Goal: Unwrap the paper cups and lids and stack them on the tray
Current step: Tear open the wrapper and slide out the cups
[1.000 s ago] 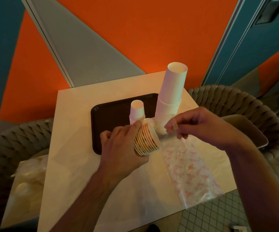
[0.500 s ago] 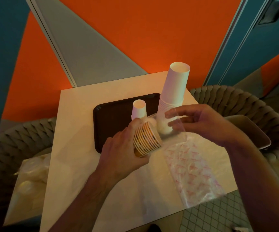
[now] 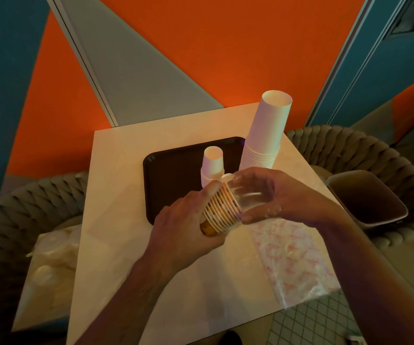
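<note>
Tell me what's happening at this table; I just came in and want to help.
A person is unwrapping paper cups. The left hand grips a sideways stack of rimmed paper cups, while the right hand pinches the clear plastic sleeve at its open end. On the dark brown tray stand a short stack of white cups and a tall stack of white cups. A printed plastic wrapper lies on the table.

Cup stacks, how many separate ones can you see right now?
3. A tall white stack at the tray's right end, a short white stack on the tray, and a patterned stack gripped sideways between both hands. Others may be hidden.
</note>
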A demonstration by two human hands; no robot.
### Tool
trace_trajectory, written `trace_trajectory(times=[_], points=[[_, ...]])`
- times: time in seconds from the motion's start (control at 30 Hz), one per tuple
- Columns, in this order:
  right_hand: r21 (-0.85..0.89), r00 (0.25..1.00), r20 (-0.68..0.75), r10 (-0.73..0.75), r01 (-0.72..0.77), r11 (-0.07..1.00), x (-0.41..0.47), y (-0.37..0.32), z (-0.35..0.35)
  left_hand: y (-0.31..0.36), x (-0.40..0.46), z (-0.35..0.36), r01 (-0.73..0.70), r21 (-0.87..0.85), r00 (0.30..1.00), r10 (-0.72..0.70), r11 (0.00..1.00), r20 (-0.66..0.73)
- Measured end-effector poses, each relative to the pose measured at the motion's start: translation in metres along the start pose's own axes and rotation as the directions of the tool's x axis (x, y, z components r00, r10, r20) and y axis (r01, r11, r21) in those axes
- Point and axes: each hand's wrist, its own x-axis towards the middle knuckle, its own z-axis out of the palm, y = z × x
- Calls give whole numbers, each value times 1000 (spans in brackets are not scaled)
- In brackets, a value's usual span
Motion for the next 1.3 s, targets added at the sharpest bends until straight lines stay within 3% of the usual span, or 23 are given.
trace_trajectory(times=[0.23,0.5,0.6,0.73,0.83,0.97,1.03,1.13,1.3], points=[[-8,996,-75,-49,49,999,13,-7,18,-20,-2,-15,-9,-9,1000,9,1000,15],[176,979,-161,-122,150,973,17,-7,24,-55,-8,-38,53,-162,998,-58,985,-30],[239,972,-220,-85,138,961,20,-12,29,-68,-11,-44,77,-206,995,-88,976,-47],[120,975,-221,-22,50,991,27,-20,47,-77,-11,-47,99,-188,992,-113,977,-62],[-87,974,-225,9,-30,996,32,-23,58,-83,-12,-52,112,-50,990,-115,993,-84],[-451,955,-285,84,-211,868,38,-16,58,-96,-14,-58,112,-73,991,-116,991,-60],[-367,923,-366,118,-260,893,36,-9,53,-103,-17,-59,102,-135,990,-114,985,-79],[-150,877,-465,120,-212,966,34,-3,49,-113,-22,-62,92,-170,983,-117,981,-139],[-254,770,-637,32,-249,934,39,3,51,-122,-24,-60,126,-223,977,-160,967,-140]])
